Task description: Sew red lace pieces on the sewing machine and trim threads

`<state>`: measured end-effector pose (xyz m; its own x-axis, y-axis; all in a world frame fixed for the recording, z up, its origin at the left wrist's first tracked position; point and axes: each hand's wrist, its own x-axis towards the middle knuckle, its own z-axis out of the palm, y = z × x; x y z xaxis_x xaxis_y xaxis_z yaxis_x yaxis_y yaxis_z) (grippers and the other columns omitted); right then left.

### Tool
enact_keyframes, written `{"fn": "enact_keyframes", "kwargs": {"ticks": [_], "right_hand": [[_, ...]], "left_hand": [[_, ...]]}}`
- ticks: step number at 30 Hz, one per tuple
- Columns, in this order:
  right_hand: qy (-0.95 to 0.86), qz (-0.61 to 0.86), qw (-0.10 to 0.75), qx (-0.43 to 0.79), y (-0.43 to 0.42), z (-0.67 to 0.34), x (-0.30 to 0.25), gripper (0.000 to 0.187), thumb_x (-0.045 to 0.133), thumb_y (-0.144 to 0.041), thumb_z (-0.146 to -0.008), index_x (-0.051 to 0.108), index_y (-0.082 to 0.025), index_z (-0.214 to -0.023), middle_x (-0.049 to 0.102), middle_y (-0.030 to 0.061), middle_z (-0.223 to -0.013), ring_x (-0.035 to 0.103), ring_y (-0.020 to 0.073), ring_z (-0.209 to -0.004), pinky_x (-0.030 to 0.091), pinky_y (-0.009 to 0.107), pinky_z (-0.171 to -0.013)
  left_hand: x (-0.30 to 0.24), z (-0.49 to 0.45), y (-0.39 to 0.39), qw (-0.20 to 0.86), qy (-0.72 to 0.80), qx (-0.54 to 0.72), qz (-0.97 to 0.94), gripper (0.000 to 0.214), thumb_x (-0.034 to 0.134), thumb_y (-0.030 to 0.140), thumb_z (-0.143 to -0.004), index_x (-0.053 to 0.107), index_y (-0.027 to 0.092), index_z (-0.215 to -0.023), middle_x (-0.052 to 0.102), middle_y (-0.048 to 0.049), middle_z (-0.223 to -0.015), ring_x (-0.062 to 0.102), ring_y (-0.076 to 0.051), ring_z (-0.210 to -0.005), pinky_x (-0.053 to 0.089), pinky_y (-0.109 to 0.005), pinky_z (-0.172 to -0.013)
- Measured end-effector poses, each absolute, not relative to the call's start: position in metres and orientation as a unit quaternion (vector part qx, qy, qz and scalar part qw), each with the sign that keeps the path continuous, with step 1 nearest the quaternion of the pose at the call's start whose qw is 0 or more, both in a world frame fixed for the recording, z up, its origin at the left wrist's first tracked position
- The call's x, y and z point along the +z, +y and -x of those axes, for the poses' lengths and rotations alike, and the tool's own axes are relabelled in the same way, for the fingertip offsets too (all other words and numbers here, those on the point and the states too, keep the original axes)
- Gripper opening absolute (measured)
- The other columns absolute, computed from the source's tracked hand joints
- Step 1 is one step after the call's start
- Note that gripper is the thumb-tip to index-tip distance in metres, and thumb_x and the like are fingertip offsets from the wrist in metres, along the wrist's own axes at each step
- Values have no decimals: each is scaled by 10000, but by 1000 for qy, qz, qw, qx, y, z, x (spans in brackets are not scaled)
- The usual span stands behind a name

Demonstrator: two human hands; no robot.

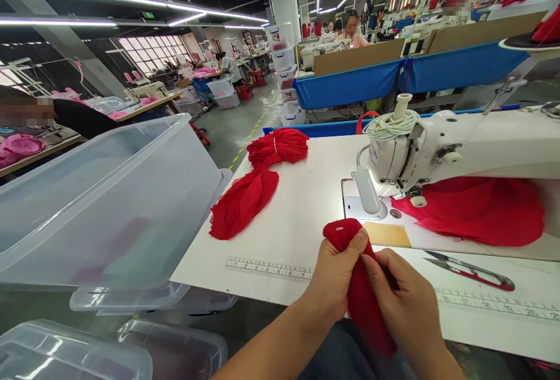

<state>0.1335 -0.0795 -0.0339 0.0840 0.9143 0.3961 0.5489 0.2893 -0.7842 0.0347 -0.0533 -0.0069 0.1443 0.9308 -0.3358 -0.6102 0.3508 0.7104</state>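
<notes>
Both hands hold one piece of red fabric (367, 298) over the front edge of the white sewing table. My left hand (330, 278) is closed on its upper part, thumb on top, and a small pale mark shows near the fabric's top end. Lower down, my right hand (406, 298) pinches the fabric's right edge between thumb and fingers. The cloth hangs below the table edge toward my lap. Just beyond the hands stands a white sewing machine (476, 141), with a larger red fabric piece (485, 211) lying under its arm.
Red-handled thread snips (472, 269) lie right of my hands. A tied red fabric bundle (280, 145) and a loose red piece (245, 202) lie at the table's left. A large translucent bin (131, 217) stands left of the table. Other people sit at machines farther off.
</notes>
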Motion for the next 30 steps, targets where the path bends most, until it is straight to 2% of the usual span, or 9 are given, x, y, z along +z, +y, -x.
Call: {"fn": "enact_keyframes", "kwargs": {"ticks": [5,9,15,23,27,30], "right_hand": [[-644,508,476,317,-80,-141,-36,365,481,-374,-938,465,-218,-609,426,-56,-499,385,87,-431,332,213,-399],[-674,435,497,331,-83,-139,-42,353,478,-301,-943,419,-210,-608,407,-56,-527,369,78,-448,311,206,-406],[-678,422,504,328,-96,-127,-57,270,462,-242,-952,507,-206,-688,462,-46,-568,419,86,-487,346,214,-453],[-693,434,500,284,-100,-117,-59,317,487,-226,-924,366,-222,-632,376,-58,-543,365,82,-468,302,230,-452],[-643,486,482,344,-104,-118,-51,352,475,-330,-940,394,-221,-616,389,-40,-562,368,101,-507,301,243,-466],[-624,497,469,378,-104,-123,-47,376,463,-392,-946,451,-216,-615,403,-33,-565,368,107,-512,299,246,-464]], "left_hand": [[-10,-26,-46,742,395,512,-178,453,893,384,-567,507,154,-628,502,47,-549,428,-56,-528,384,-186,-542],[-15,-24,-37,722,410,532,-165,455,914,394,-503,559,145,-641,535,37,-541,462,-60,-513,401,-191,-534],[-19,-16,-24,725,434,506,-171,578,918,530,-370,530,154,-575,531,27,-485,515,-111,-441,414,-238,-446],[-25,-12,-8,729,459,486,-148,514,887,496,-503,498,164,-546,501,25,-427,488,-125,-364,402,-253,-360],[-23,-10,-6,720,449,504,-160,514,874,491,-536,473,170,-552,485,44,-437,475,-109,-363,405,-245,-366],[-20,-5,-10,734,425,500,-174,504,904,443,-483,493,168,-577,509,40,-466,499,-111,-411,447,-257,-415]]}}
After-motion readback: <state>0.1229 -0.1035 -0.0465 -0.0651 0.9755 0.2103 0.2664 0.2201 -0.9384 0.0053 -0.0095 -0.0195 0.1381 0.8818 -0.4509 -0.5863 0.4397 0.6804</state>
